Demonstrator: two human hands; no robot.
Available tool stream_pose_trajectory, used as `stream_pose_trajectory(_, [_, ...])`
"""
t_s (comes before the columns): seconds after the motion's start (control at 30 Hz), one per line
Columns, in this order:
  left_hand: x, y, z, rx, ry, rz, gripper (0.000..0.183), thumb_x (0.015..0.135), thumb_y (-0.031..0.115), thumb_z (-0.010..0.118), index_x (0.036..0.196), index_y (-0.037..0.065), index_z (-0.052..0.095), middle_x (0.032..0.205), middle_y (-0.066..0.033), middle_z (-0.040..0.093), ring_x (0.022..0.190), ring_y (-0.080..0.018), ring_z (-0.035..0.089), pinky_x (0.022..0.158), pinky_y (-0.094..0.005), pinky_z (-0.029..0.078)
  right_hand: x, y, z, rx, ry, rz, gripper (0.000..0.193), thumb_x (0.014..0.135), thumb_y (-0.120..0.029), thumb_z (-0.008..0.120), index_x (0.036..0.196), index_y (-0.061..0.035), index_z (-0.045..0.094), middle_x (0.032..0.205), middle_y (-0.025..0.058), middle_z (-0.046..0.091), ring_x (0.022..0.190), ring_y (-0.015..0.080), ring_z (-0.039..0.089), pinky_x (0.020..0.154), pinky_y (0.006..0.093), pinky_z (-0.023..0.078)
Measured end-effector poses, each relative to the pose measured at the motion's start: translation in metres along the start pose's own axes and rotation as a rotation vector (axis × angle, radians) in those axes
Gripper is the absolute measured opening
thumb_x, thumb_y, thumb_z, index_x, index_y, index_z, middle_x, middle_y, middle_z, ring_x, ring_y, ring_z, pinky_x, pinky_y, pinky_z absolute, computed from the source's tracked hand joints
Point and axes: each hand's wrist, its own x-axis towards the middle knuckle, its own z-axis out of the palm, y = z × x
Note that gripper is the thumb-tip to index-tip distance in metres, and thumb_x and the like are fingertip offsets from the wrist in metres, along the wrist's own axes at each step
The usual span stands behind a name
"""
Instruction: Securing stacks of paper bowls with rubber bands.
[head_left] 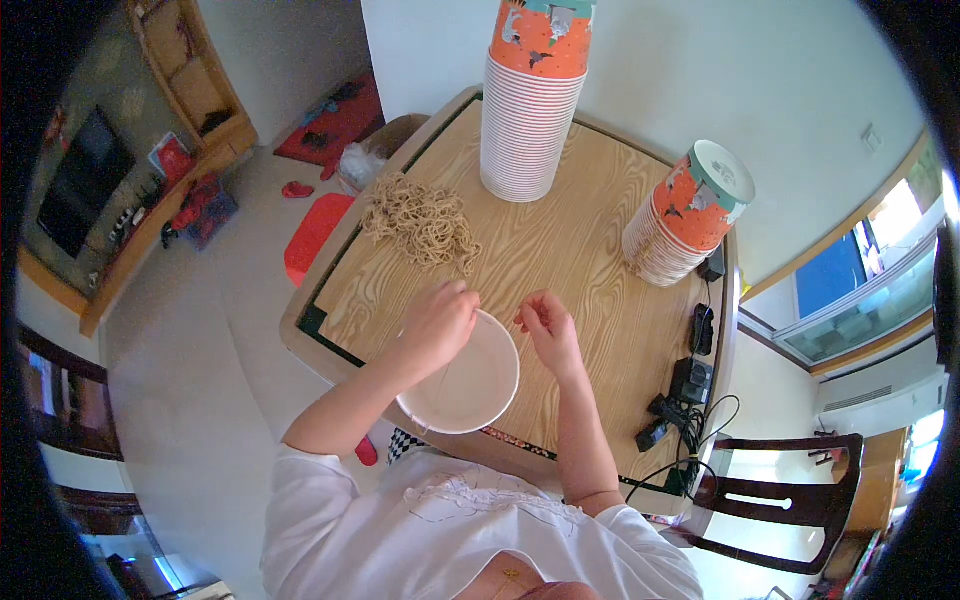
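A white paper bucket (470, 385) stands at the near table edge, its round opening facing up. My left hand (437, 325) is closed at its far left rim, fingertips pressed together. What those fingertips pinch is too small to tell. A faint thin line, perhaps a string, runs down inside the bucket below that hand. Just right of the rim, my right hand (550, 330) is curled with thumb and fingertips together, apart from the bucket. Anything in that pinch is hidden. Beyond my left hand lies a tangled heap of tan string (422, 225) on the wood-grain table (590, 225).
A tall stack of nested paper buckets (535, 110) stands at the back, with a shorter stack (690, 212) at the back right. Black cables and adapters (688, 395) lie along the right edge. A dark chair (780, 500) and red stool (315, 238) flank the table.
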Motion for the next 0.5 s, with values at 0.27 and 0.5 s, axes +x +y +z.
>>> stream_pose_trajectory(0.27, [0.001, 0.006, -0.003, 0.106, -0.045, 0.090, 0.003, 0.076, 0.006, 0.057, 0.075, 0.004, 0.058, 0.074, -0.0115, 0.059, 0.077, -0.0281, 0.060, 0.067, -0.0407, 0.045, 0.006, -0.008, -0.003, -0.080, -0.116, 0.064, 0.006, 0.089, -0.006, 0.053, 0.087, -0.0002, 0.054, 0.074, 0.0031, 0.060, 0.069, 0.0088, 0.058, 0.061, 0.0224, 0.047])
stream_pose_trajectory(0.5, [-0.007, 0.014, -0.003, 0.037, 0.000, 0.093, 0.004, 0.077, 0.009, 0.057, 0.078, 0.006, 0.054, 0.072, -0.0089, 0.061, 0.076, -0.0269, 0.059, 0.069, -0.0404, 0.045, 0.013, -0.016, -0.011, -0.096, -0.186, 0.108, 0.009, 0.087, -0.008, 0.054, 0.087, -0.0001, 0.058, 0.073, 0.0029, 0.061, 0.069, 0.0087, 0.056, 0.061, 0.0243, 0.047])
